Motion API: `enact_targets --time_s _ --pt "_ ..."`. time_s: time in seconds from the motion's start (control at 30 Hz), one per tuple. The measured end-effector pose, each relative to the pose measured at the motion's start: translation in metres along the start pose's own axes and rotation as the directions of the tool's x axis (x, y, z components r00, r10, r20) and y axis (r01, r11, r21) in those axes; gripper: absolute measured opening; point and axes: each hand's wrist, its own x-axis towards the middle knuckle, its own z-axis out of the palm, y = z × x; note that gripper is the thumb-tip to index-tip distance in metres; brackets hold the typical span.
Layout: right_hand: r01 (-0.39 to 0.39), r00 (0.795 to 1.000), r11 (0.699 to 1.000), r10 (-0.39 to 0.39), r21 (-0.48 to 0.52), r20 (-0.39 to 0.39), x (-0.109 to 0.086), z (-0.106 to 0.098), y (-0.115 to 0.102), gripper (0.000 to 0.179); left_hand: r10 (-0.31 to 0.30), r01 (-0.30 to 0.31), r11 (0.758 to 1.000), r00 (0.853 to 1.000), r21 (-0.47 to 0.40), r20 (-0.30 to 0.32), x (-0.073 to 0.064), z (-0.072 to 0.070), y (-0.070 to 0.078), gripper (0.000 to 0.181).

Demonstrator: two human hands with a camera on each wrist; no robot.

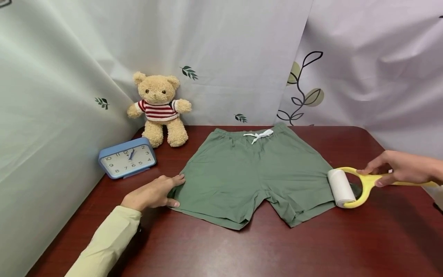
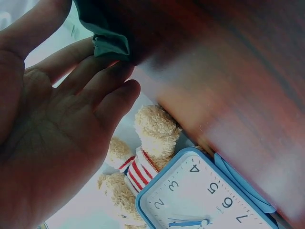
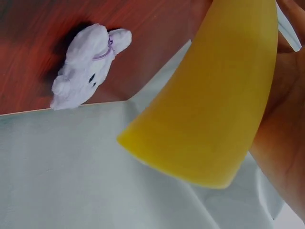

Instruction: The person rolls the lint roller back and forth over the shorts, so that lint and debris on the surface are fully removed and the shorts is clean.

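Observation:
Green shorts (image 1: pixel 221 173) with a white drawstring lie spread flat on the table, waistband toward the back. My left hand (image 1: pixel 154 194) rests at the outer edge of the left leg, fingers fairly straight and thumb near the hem. In the left wrist view, a bit of green fabric (image 2: pixel 112 45) shows by the fingertips. A lint roller (image 1: pixel 340 187) with a yellow handle and white roll is in my right hand (image 1: pixel 403 167), which grips the handle. Its roll rests against the outer edge of the right leg. The handle's wide end (image 3: pixel 200 138) fills much of the right wrist view.
A blue alarm clock (image 1: pixel 129 158) stands at the left of the dark red table (image 1: pixel 221 254). Behind it, a teddy bear (image 1: pixel 159 107) in a striped shirt sits against the curtain (image 1: pixel 221 50). A whitish plush toy (image 3: pixel 86 67) lies on the table in the right wrist view.

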Motion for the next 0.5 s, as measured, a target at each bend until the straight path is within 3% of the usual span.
enact_targets --time_s 0.07,0.17,0.3,0.43,0.5 --pt "-0.014 1.000 1.000 0.014 -0.011 0.007 0.001 -0.001 -0.002 0.035 0.002 -0.002 1.000 1.000 0.001 -0.004 -0.001 -0.001 0.000 0.077" --pt "-0.104 0.994 0.994 0.105 -0.045 0.026 0.008 -0.003 -0.013 0.035 0.000 0.000 1.000 1.000 -0.001 -0.002 0.000 -0.001 0.001 0.077" --pt "-0.200 0.980 0.971 0.199 -0.134 -0.025 0.021 -0.011 -0.038 0.032 0.007 -0.007 1.000 1.000 0.010 0.010 0.003 0.000 0.003 0.078" --pt "-0.183 0.976 0.955 0.148 -0.234 -0.161 0.045 -0.021 -0.073 0.034 0.008 -0.008 0.999 1.000 0.032 0.010 0.004 0.000 0.002 0.078" --pt "-0.133 0.973 0.952 0.072 -0.277 -0.221 0.065 -0.022 -0.092 0.035 0.004 -0.004 0.999 1.000 0.031 0.009 0.004 -0.001 0.002 0.078"
